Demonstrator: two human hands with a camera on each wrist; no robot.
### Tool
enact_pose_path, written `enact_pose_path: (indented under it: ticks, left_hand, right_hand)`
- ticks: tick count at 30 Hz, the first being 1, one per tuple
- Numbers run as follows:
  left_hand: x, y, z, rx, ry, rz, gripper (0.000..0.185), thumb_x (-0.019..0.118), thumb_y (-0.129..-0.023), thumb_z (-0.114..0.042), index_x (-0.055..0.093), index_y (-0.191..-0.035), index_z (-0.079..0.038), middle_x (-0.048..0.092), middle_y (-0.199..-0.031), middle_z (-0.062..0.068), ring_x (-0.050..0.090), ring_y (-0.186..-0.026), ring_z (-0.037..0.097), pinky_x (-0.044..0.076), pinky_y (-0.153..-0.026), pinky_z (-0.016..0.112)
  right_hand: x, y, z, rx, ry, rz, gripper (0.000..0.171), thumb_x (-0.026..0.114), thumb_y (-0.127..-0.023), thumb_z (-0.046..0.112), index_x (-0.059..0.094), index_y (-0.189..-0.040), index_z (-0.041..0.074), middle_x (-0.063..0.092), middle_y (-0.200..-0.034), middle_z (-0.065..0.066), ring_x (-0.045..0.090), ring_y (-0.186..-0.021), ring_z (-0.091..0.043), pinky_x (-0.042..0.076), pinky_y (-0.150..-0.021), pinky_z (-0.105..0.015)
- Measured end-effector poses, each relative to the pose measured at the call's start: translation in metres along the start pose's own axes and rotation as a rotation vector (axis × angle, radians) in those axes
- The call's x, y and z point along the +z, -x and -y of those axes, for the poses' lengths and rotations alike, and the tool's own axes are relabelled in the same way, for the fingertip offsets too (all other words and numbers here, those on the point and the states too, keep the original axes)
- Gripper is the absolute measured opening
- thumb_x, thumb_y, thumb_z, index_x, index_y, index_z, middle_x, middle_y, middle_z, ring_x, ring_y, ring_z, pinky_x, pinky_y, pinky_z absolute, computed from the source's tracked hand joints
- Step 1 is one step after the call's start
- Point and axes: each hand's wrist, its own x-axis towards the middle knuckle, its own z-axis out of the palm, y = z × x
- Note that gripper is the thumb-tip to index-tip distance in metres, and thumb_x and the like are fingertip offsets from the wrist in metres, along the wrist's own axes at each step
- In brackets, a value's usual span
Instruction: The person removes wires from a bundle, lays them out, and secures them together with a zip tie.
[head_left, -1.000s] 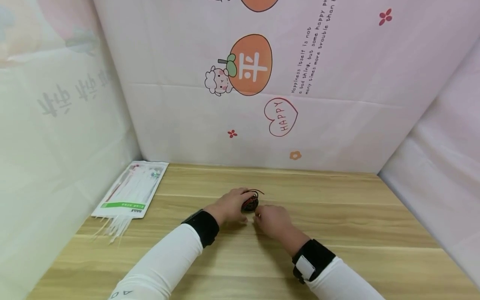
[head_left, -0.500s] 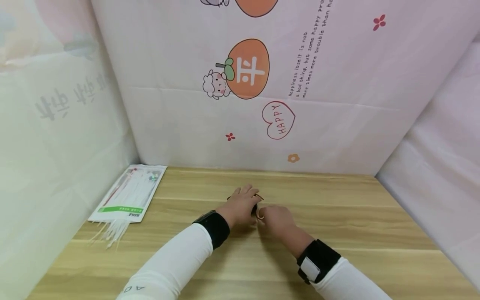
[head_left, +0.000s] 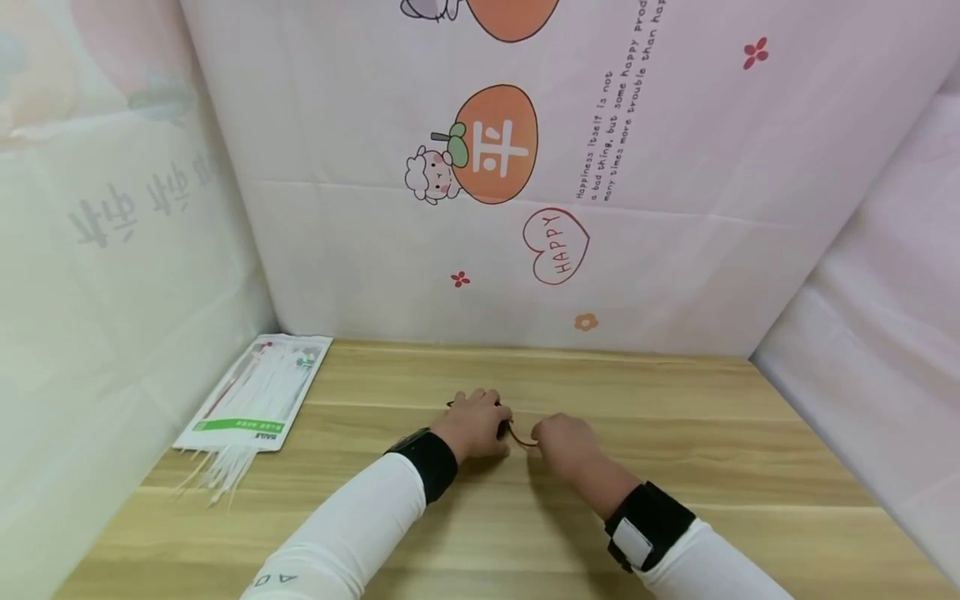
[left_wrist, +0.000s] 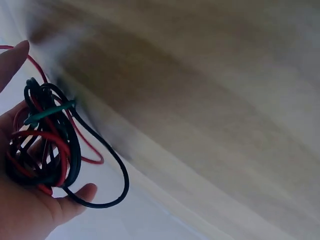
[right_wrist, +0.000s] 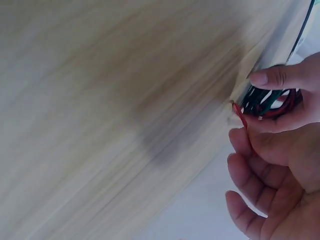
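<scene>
left hand [head_left: 474, 425] now curls over red/black wire bundle [left_wrist: 45, 145] at tabletop [head_left: 675, 433] centre, grip cupped round coil. right hand [head_left: 564, 440] has shifted right, pinching loose wire end [head_left: 519, 437], drawing it out; unwinding seems under way.

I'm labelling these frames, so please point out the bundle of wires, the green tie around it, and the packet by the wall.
bundle of wires [left_wrist: 45, 150], left wrist view, on the coiled red and black strands.
green tie [left_wrist: 47, 112], left wrist view, mid-band.
packet [head_left: 258, 392], head view, on its white face.
</scene>
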Motion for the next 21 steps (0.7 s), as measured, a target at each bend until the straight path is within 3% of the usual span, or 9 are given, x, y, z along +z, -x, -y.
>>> enact_pose_path:
  ticks: [5, 8, 12, 15, 19, 21]
  left_hand:
    - [0.001, 0.004, -0.001, -0.006, -0.033, 0.020, 0.025, 0.068, -0.088, -0.042, 0.061, -0.104, -0.024, 0.054, -0.102, 0.001, 0.052, -0.095, 0.021, 0.042, -0.083, 0.043]
    - [0.000, 0.008, -0.002, -0.004, -0.049, 0.020, 0.014, 0.062, -0.093, -0.034, 0.062, -0.103, -0.023, 0.056, -0.099, 0.002, 0.055, -0.090, 0.023, 0.044, -0.079, 0.043]
    - [-0.003, 0.013, -0.005, -0.029, -0.063, 0.042, 0.022, 0.054, -0.098, -0.026, 0.062, -0.119, -0.026, 0.060, -0.110, 0.004, 0.059, -0.097, 0.026, 0.045, -0.083, 0.045]
    - [-0.005, 0.017, -0.005, -0.092, -0.031, 0.084, 0.027, 0.049, -0.100, -0.025, 0.061, -0.125, -0.028, 0.058, -0.119, 0.006, 0.058, -0.103, 0.031, 0.047, -0.084, 0.048]
    - [-0.007, 0.021, -0.002, -0.122, -0.023, 0.088, 0.023, 0.048, -0.101, -0.025, 0.065, -0.116, -0.021, 0.054, -0.115, 0.007, 0.056, -0.101, 0.028, 0.050, -0.080, 0.044]
    - [-0.006, 0.023, 0.002, -0.098, -0.046, 0.059, 0.020, 0.051, -0.101, -0.023, 0.067, -0.110, -0.017, 0.054, -0.106, 0.005, 0.055, -0.096, 0.022, 0.051, -0.077, 0.038]
  right_hand:
    - [0.005, 0.001, -0.008, -0.002, 0.046, -0.004, 0.011, 0.067, -0.081, -0.003, 0.069, -0.077, 0.008, 0.062, -0.077, -0.007, 0.060, -0.077, -0.026, 0.052, -0.063, -0.042]
    - [0.007, 0.001, -0.011, 0.002, 0.064, -0.016, 0.013, 0.067, -0.082, -0.002, 0.068, -0.076, 0.009, 0.059, -0.075, -0.006, 0.058, -0.075, -0.025, 0.051, -0.060, -0.041]
    - [0.004, 0.003, -0.014, 0.002, 0.072, -0.041, 0.009, 0.069, -0.082, -0.001, 0.069, -0.082, 0.009, 0.060, -0.078, -0.006, 0.058, -0.076, -0.025, 0.051, -0.061, -0.040]
    - [-0.001, 0.003, -0.014, -0.004, 0.078, -0.075, 0.010, 0.070, -0.083, 0.000, 0.069, -0.087, 0.008, 0.061, -0.080, -0.006, 0.059, -0.078, -0.026, 0.052, -0.063, -0.039]
    - [-0.009, 0.004, -0.013, -0.002, 0.067, -0.122, 0.012, 0.070, -0.083, -0.002, 0.070, -0.091, 0.008, 0.062, -0.081, -0.006, 0.061, -0.079, -0.025, 0.052, -0.063, -0.037]
    - [-0.012, 0.004, -0.013, 0.002, 0.044, -0.142, 0.011, 0.068, -0.084, -0.002, 0.068, -0.091, 0.007, 0.063, -0.082, -0.006, 0.061, -0.078, -0.026, 0.052, -0.062, -0.037]
